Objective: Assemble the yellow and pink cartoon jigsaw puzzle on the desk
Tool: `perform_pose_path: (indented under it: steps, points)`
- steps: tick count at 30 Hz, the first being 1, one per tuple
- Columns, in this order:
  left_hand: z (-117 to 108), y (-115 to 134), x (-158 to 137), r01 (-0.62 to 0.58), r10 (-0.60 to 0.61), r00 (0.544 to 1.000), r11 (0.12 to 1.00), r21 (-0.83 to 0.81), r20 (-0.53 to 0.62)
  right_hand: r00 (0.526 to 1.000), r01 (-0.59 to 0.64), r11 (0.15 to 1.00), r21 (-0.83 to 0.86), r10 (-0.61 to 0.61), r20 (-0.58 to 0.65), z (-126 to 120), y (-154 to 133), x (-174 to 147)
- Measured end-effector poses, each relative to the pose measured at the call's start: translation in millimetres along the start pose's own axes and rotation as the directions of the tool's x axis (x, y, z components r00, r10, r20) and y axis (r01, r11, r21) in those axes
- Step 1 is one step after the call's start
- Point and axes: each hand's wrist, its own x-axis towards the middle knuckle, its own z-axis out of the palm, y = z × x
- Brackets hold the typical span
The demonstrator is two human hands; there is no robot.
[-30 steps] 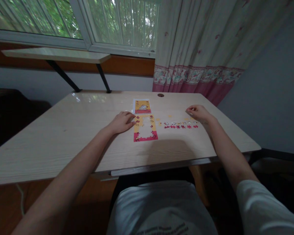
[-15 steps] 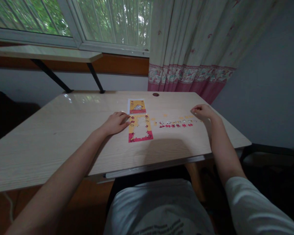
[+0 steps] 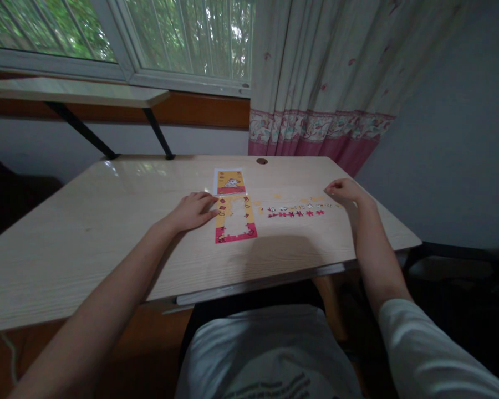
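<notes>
Nearest is the pale shirt [image 3: 249, 343] of the person, and beyond it the wooden table [image 3: 108, 249]. On this lies the puzzle border [image 3: 236, 238], a yellow and red rectangle with hollow middle. The left hand [image 3: 192, 211] rests at its left edge, fingers loosely spread, grasping nothing. To the right are red pieces [image 3: 310, 213] in a row, then whitish pieces [image 3: 285, 210], then yellow pieces [image 3: 277, 197] (these are more scattered). Near their right end, the right hand [image 3: 343, 190] has its fingertips drawn together; whether they pinch something, I cannot tell. Behind the border lies a picture card [image 3: 231, 178], and farther the curtain [image 3: 299, 66]
</notes>
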Motion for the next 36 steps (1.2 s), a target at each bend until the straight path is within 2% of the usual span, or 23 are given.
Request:
perform_pose_path:
  steps: [10, 14, 30, 33, 36]
  points:
    - [0.5, -2.6, -1.0, -0.007, 0.007, 1.000, 1.000, -0.019, 0.003, 0.997, 0.075, 0.997, 0.015, -0.076, 0.023, 2.9, 7.8, 9.9]
    - [2.1, -5.2, -0.4, -0.021, 0.021, 1.000, 0.999, -0.027, -0.003, 0.998, 0.064, 0.998, 0.020, -0.065, 0.025, 2.9, 11.0, 11.7]
    - [2.1, -7.6, 1.9, -0.014, 0.013, 1.000, 0.999, 0.031, 0.026, 0.996, 0.071, 0.996, -0.048, -0.067, 0.065, 2.3, -6.3, 0.6]
    - [1.6, -7.0, 1.9, -0.003, 0.002, 0.999, 0.999, 0.043, 0.032, 0.990, 0.124, 0.991, -0.047, -0.121, 0.071, 11.7, -17.8, 0.7]
    - [0.8, -5.8, 1.5, 0.002, -0.004, 0.999, 0.999, 0.044, 0.040, 0.949, 0.268, 0.963, -0.019, -0.260, 0.177, 33.2, -46.0, -2.0]
